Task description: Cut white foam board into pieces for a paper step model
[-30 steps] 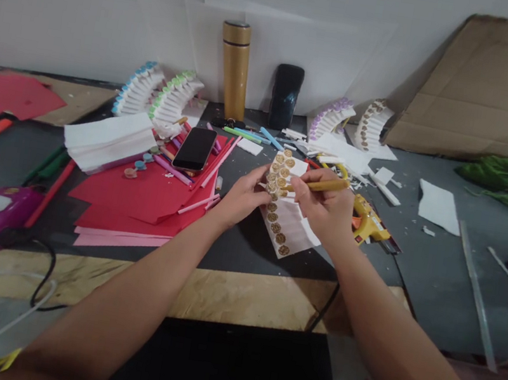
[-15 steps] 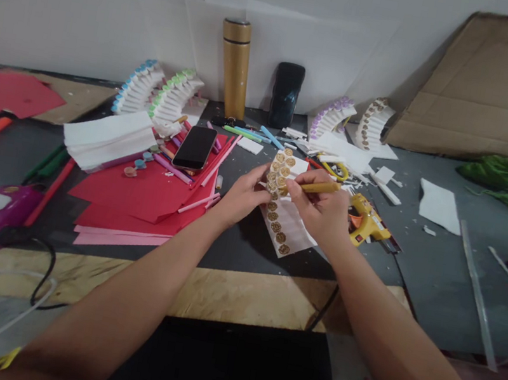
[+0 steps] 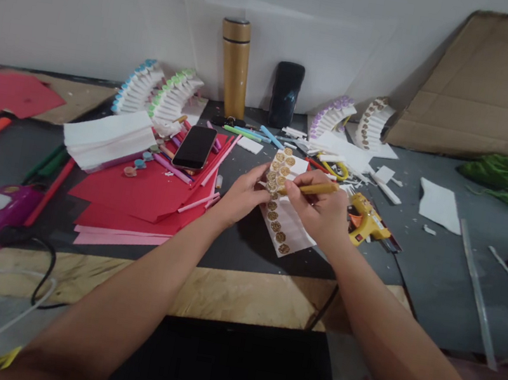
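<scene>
Near the middle of the table, my left hand [image 3: 248, 194] is closed on the left edge of a white paper craft [image 3: 294, 225] edged with rows of round gold-brown discs. My right hand [image 3: 322, 214] grips a gold-coloured pen [image 3: 319, 189], its tip end reaching the discs on the upper part of the craft. Fingers hide part of the discs and the pen's tip. Just right of my right hand lies a yellow glue gun [image 3: 367, 221].
Red paper sheets [image 3: 123, 192], a phone [image 3: 194, 147] and folded white paper [image 3: 108, 138] lie left. A gold flask [image 3: 235, 68] and a black phone [image 3: 285, 95] stand behind, between curved paper crafts [image 3: 139, 88]. Cardboard [image 3: 495, 93] leans right; glue sticks [image 3: 478, 296] lie below.
The pen's tip end has shifted slightly down and left over the discs with my right hand. My left hand and the paper craft have barely moved.
</scene>
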Action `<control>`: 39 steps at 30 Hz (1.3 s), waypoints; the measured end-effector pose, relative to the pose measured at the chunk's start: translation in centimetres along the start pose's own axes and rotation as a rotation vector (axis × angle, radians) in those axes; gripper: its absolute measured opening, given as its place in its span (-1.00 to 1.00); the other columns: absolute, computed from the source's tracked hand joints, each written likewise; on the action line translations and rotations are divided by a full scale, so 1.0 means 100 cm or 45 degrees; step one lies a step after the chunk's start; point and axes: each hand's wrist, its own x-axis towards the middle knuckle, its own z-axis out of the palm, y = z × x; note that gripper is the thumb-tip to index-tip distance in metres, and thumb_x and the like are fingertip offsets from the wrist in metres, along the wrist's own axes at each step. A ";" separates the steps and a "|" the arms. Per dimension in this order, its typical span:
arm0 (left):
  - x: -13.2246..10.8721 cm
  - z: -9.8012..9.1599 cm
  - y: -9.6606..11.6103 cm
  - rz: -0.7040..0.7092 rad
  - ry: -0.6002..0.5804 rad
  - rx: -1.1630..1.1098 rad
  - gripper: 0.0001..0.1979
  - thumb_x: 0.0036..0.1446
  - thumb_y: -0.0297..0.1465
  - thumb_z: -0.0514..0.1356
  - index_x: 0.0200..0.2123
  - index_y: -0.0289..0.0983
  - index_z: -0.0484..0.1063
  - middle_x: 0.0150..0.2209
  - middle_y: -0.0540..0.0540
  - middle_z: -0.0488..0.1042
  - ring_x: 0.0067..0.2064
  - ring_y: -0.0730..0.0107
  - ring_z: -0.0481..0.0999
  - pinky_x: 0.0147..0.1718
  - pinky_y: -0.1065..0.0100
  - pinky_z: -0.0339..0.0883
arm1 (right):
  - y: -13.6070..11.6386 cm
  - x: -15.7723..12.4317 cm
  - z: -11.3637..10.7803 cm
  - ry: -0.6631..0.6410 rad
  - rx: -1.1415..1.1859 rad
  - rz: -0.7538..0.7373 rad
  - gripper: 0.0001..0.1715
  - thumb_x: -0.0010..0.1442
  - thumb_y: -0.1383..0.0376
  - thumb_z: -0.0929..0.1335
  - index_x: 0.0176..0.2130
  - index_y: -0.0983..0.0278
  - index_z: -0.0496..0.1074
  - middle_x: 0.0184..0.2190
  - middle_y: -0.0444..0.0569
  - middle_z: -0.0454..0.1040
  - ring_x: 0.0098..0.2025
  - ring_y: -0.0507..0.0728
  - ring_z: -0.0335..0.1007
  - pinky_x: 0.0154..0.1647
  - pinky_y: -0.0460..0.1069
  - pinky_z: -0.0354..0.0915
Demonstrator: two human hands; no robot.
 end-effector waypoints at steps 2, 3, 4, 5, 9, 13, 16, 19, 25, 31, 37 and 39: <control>0.000 0.000 0.000 0.001 0.001 -0.001 -0.32 -0.15 -0.49 0.18 0.15 -0.30 0.38 0.12 -0.17 0.45 0.10 0.11 0.42 0.08 0.19 0.28 | 0.000 0.000 0.000 0.007 -0.004 -0.005 -0.78 0.25 0.18 0.37 -0.39 0.23 0.39 -0.51 -0.16 0.37 -0.52 -0.01 0.21 -0.52 -0.07 0.15; 0.000 0.000 0.000 -0.001 -0.002 -0.002 -0.32 -0.14 -0.49 0.18 0.16 -0.30 0.37 0.11 -0.17 0.45 0.08 0.12 0.43 0.07 0.19 0.29 | 0.000 0.000 0.000 0.013 -0.001 -0.007 -0.79 0.25 0.18 0.37 -0.39 0.23 0.39 -0.50 -0.16 0.37 -0.52 -0.02 0.21 -0.52 -0.07 0.15; 0.000 0.000 0.000 -0.003 -0.007 -0.002 -0.32 -0.13 -0.49 0.17 0.16 -0.30 0.37 0.10 -0.17 0.46 0.07 0.13 0.44 0.06 0.20 0.30 | 0.000 0.000 0.000 0.019 0.001 -0.010 -0.79 0.25 0.18 0.37 -0.38 0.23 0.39 -0.50 -0.16 0.38 -0.52 -0.02 0.22 -0.52 -0.07 0.15; 0.000 0.000 0.001 -0.005 -0.013 -0.004 -0.32 -0.13 -0.50 0.17 0.16 -0.31 0.37 0.09 -0.17 0.46 0.05 0.14 0.45 0.04 0.21 0.31 | 0.000 0.000 0.000 0.023 0.003 -0.014 -0.80 0.25 0.19 0.37 -0.38 0.23 0.40 -0.49 -0.16 0.39 -0.52 -0.02 0.22 -0.52 -0.08 0.15; 0.000 0.000 0.000 -0.006 -0.013 -0.005 -0.32 -0.13 -0.50 0.17 0.17 -0.32 0.35 0.10 -0.19 0.45 0.04 0.16 0.45 0.02 0.23 0.32 | -0.001 0.001 0.000 0.009 -0.003 -0.024 -0.80 0.24 0.21 0.37 -0.40 0.23 0.39 -0.51 -0.18 0.37 -0.52 -0.03 0.21 -0.52 -0.08 0.14; 0.000 0.000 0.000 -0.001 -0.012 -0.015 -0.34 -0.13 -0.50 0.18 0.15 -0.31 0.37 0.11 -0.18 0.45 0.08 0.14 0.43 0.05 0.22 0.30 | -0.002 0.001 0.000 -0.003 0.007 -0.025 -0.81 0.23 0.23 0.37 -0.41 0.24 0.39 -0.52 -0.17 0.37 -0.52 -0.02 0.23 -0.52 -0.07 0.15; 0.000 0.000 0.000 0.003 -0.016 -0.028 -0.34 -0.11 -0.50 0.18 0.15 -0.31 0.37 0.11 -0.19 0.45 0.09 0.13 0.43 0.06 0.22 0.30 | -0.001 0.000 0.000 0.006 0.003 -0.017 -0.82 0.22 0.23 0.37 -0.40 0.24 0.40 -0.50 -0.16 0.39 -0.50 -0.02 0.25 -0.51 -0.07 0.16; 0.000 0.000 -0.001 0.000 -0.012 -0.028 -0.35 -0.11 -0.49 0.19 0.15 -0.31 0.38 0.09 -0.18 0.46 0.09 0.11 0.44 0.05 0.21 0.30 | 0.000 0.000 0.000 0.018 -0.018 -0.031 -0.81 0.21 0.26 0.37 -0.44 0.24 0.39 -0.53 -0.17 0.37 -0.50 -0.01 0.26 -0.50 -0.07 0.16; 0.001 -0.001 -0.003 -0.007 0.005 -0.028 -0.34 -0.12 -0.48 0.21 0.15 -0.30 0.37 0.12 -0.17 0.46 0.14 0.09 0.41 0.09 0.20 0.28 | 0.000 0.001 0.001 0.048 -0.019 -0.030 -0.81 0.19 0.25 0.37 -0.45 0.23 0.38 -0.55 -0.18 0.36 -0.52 -0.01 0.25 -0.51 -0.07 0.17; 0.001 0.001 0.000 -0.015 -0.001 -0.028 -0.33 -0.13 -0.47 0.20 0.15 -0.32 0.36 0.11 -0.21 0.45 0.10 0.10 0.43 0.06 0.20 0.29 | 0.000 0.001 0.000 0.044 -0.033 -0.011 -0.80 0.19 0.26 0.37 -0.47 0.22 0.37 -0.55 -0.17 0.37 -0.49 0.00 0.27 -0.50 -0.07 0.17; 0.001 0.000 -0.002 -0.014 0.004 -0.037 -0.32 -0.14 -0.48 0.19 0.15 -0.35 0.36 0.11 -0.23 0.45 0.09 0.10 0.43 0.08 0.18 0.27 | -0.001 0.001 0.000 0.057 -0.025 -0.015 -0.81 0.18 0.26 0.38 -0.45 0.23 0.37 -0.55 -0.19 0.36 -0.53 -0.02 0.23 -0.52 -0.07 0.16; 0.001 0.000 -0.003 -0.017 0.011 -0.028 -0.31 -0.15 -0.49 0.18 0.16 -0.33 0.36 0.12 -0.22 0.45 0.10 0.09 0.42 0.08 0.17 0.28 | -0.001 0.002 0.000 0.042 -0.017 -0.017 -0.81 0.19 0.26 0.37 -0.45 0.23 0.37 -0.55 -0.18 0.37 -0.53 -0.02 0.24 -0.51 -0.07 0.17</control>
